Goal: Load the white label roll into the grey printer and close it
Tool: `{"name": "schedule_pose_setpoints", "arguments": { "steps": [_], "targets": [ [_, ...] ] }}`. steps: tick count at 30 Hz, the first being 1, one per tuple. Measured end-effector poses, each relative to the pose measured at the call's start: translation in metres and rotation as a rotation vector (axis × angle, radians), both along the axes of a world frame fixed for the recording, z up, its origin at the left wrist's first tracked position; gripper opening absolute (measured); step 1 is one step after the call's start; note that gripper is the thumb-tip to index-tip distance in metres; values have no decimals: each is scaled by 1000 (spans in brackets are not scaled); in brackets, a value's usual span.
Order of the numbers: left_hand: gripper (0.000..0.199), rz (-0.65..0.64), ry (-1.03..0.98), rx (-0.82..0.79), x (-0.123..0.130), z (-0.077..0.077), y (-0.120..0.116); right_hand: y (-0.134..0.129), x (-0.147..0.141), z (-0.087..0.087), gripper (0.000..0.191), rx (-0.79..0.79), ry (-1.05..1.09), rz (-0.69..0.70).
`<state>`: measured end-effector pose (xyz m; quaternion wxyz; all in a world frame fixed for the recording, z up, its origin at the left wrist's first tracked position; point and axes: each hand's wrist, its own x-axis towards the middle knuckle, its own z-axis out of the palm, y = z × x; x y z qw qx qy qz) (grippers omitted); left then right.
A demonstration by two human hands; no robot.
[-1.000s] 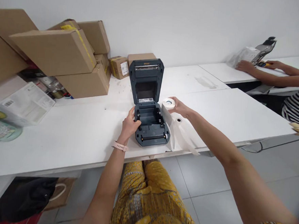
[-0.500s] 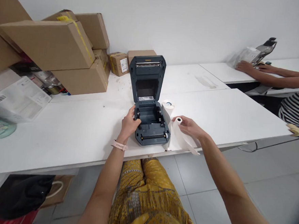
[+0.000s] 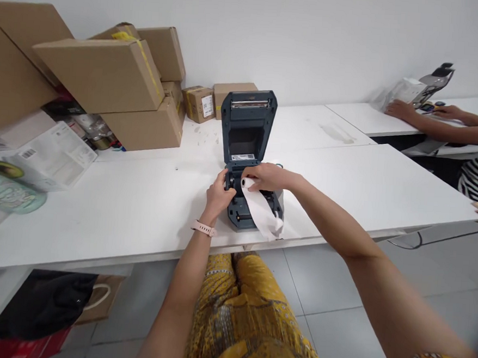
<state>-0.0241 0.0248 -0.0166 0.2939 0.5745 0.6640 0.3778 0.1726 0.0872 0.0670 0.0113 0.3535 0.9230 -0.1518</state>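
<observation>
Two bare hands are at a dark blue-grey printer point(image 3: 247, 126) with a raised lid, its base flat on a long white table point(image 3: 147, 205). The left hand point(image 3: 219, 196) grips the base's left edge — thumb over the rim, other fingers along the outer side. The right hand point(image 3: 266, 176) holds a small white paper roll point(image 3: 247, 183) over the open compartment, fingers curled around it; whether the hidden fingertips meet, I cannot tell. A loose white paper strip point(image 3: 262, 214) trails from it across the printer's front. Brown cardboard boxes point(image 3: 101, 74) stand stacked at the left — far right, a person's hand point(image 3: 400, 109) is beside a white package point(image 3: 410, 89).
</observation>
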Motion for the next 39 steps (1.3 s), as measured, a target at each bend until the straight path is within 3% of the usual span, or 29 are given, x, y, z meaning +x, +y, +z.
{"name": "schedule_pose_setpoints", "arguments": {
  "steps": [5,12,20,26,32,39],
  "targets": [
    [77,-4,9,22,0,0,0,-3,-16,-18,38,53,-236,83],
    [76,-6,-50,34,-2,-4,0,-8,-7,-32,44,158,-248,152],
    [74,-70,-426,93,-2,-24,0,-2,-17,-35,39,175,-230,146],
    [82,-94,-650,34,2,-26,1,0,-20,-29,35,186,-283,128],
    [85,-94,-679,14,3,-23,-1,2,-18,-27,36,160,-295,146],
    [86,-88,-632,-7,3,-16,-2,5,-8,-41,44,210,-204,194]
  ]
}}
